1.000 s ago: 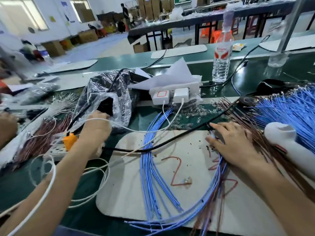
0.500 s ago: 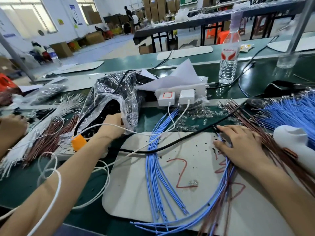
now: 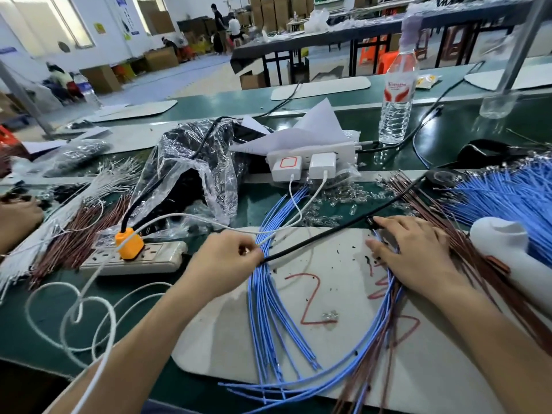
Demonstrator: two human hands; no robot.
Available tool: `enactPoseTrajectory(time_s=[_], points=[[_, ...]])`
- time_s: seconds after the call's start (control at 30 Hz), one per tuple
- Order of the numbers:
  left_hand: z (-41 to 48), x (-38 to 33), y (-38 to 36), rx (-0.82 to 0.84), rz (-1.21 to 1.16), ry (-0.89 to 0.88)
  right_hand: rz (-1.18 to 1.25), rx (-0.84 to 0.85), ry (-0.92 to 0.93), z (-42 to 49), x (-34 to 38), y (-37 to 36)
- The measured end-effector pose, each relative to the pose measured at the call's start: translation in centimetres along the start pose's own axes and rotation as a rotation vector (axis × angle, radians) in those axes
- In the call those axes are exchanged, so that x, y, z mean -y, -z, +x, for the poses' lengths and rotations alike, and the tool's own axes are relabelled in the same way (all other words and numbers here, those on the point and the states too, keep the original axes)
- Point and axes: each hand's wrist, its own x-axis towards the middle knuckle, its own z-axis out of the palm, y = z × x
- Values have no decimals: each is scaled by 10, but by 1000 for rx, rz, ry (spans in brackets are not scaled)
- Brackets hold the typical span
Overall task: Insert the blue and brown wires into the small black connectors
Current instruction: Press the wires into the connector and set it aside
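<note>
Leftward, brown wires (image 3: 77, 231) and a power strip (image 3: 134, 259) lie on the counter (image 3: 35, 324) beside the bag (image 3: 191, 174). Left hand (image 3: 227, 258): grip curled, seemingly pinching a connector, mostly hidden. Blue wires (image 3: 263, 294) arc across the mat (image 3: 343, 264); a black cable (image 3: 319, 239) crosses them and may snag. Right hand (image 3: 415, 252): grip apart, fingers flat on the wire ends. Best isolate one wire, then align its terminal squarely with the connector.

The mat (image 3: 221, 333) lies on the bench (image 3: 15, 333). A wire loop (image 3: 268, 309) lies on the mat. The power strip (image 3: 155, 258) sits left of the mat, the plastic bag (image 3: 191, 162) behind the strip. The water bottle (image 3: 395, 109) stands at the rear right.
</note>
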Motion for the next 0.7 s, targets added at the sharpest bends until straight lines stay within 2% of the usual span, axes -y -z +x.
enactPoseTrajectory(time_s=[0.1, 0.2, 0.33, 0.5, 0.7], points=[[31, -2, -1, -121, 293, 95, 5, 8, 6, -1, -1, 1], [57, -1, -9, -61, 204, 157, 18, 6, 13, -2, -2, 0], [77, -10, -15, -63, 251, 96, 34, -6, 14, -2, -1, 2], [91, -13, -11, 89, 223, 129, 53, 0, 17, -3, -1, 4], [53, 9, 19, -118, 137, 191, 45, 2, 17, -3, -1, 4]])
